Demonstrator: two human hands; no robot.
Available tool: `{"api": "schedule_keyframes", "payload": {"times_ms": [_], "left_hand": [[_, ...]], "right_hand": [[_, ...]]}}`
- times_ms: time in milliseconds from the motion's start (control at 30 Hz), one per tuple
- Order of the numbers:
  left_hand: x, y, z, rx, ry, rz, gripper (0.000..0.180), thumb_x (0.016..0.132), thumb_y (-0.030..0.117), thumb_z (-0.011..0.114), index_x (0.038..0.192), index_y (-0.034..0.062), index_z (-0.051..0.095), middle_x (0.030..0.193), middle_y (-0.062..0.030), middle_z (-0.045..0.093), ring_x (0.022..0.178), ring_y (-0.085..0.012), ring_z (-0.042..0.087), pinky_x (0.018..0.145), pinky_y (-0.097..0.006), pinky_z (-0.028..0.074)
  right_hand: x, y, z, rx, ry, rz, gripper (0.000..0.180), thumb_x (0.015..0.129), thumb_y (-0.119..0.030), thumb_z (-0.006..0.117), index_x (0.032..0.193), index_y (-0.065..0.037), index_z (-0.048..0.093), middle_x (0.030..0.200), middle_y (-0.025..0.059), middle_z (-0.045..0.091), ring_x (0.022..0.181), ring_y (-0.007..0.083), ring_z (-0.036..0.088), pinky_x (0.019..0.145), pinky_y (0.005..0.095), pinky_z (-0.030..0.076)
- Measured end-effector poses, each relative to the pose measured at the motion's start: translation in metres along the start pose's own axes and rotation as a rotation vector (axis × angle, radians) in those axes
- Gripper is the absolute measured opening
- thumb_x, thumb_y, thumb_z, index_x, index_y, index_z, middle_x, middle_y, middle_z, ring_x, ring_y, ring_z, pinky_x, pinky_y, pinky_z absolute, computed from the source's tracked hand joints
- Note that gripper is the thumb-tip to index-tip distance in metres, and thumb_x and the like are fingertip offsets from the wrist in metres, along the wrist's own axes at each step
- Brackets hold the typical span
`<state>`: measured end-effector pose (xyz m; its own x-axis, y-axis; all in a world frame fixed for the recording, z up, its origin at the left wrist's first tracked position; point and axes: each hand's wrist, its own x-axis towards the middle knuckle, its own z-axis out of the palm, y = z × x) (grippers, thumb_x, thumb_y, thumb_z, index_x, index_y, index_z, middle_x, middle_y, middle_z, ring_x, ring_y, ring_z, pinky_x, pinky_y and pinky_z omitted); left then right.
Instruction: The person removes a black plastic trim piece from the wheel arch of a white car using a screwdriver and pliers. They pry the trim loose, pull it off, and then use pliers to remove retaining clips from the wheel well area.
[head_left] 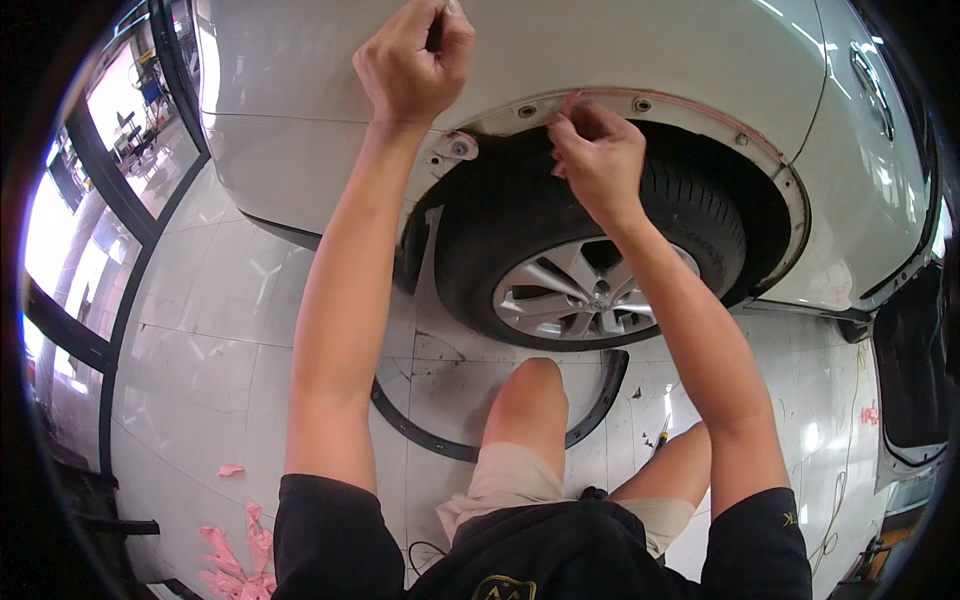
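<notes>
1. Above the tyre (470,260), my right hand (605,160) pinches a pink strip (690,102) running along the wheel arch (796,212).
2. Before the white body panel (290,60), my left hand (415,65) is clenched; whether around anything, I cannot tell.

A black shirt (560,550) tops beige shorts (515,478).

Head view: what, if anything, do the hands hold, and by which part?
The right hand seems to pinch a pink strip, exactly where is blurred; whether the left hand holds anything cannot be told.
</notes>
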<state>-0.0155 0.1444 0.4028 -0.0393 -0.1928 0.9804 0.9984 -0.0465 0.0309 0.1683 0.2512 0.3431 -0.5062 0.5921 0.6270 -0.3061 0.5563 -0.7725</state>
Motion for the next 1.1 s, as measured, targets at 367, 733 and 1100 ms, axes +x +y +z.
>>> {"api": "schedule_keyframes", "payload": {"times_ms": [367, 733, 1100], "left_hand": [[-0.001, 0.0, 0.008, 0.028, 0.041, 0.042, 0.021, 0.089, 0.019, 0.065, 0.071, 0.0109, 0.058, 0.06, -0.0032, 0.056, 0.05, -0.0226, 0.055, 0.049, -0.032, 0.043], [0.0, 0.005, 0.003, 0.08, -0.018, 0.024, 0.022, 0.091, 0.018, 0.064, 0.072, 0.009, 0.057, 0.063, -0.0047, 0.055, 0.053, -0.0219, 0.053, 0.052, -0.031, 0.043], [-0.001, 0.006, 0.009, 0.121, 0.006, 0.08, 0.021, 0.094, 0.017, 0.062, 0.076, 0.0077, 0.058, 0.06, -0.0058, 0.049, 0.053, -0.0175, 0.048, 0.053, -0.031, 0.041]], "right_hand": [[0.017, -0.022, -0.065, -0.526, -0.261, -0.157, 0.037, 0.093, -0.032, 0.068, 0.094, 0.004, 0.072, 0.076, 0.009, 0.07, 0.066, 0.0109, 0.065, 0.059, 0.025, 0.054], [0.014, -0.026, -0.068, -0.77, -0.026, -0.434, 0.02, 0.091, -0.026, 0.062, 0.087, -0.008, 0.071, 0.075, 0.0187, 0.068, 0.072, 0.0396, 0.067, 0.063, 0.0483, 0.052], [-0.067, -0.028, -0.27, -0.993, 0.04, -0.353, 0.025, 0.093, -0.015, 0.067, 0.076, -0.001, 0.055, 0.066, 0.0187, 0.05, 0.056, 0.0377, 0.049, 0.05, 0.0388, 0.039]]}}
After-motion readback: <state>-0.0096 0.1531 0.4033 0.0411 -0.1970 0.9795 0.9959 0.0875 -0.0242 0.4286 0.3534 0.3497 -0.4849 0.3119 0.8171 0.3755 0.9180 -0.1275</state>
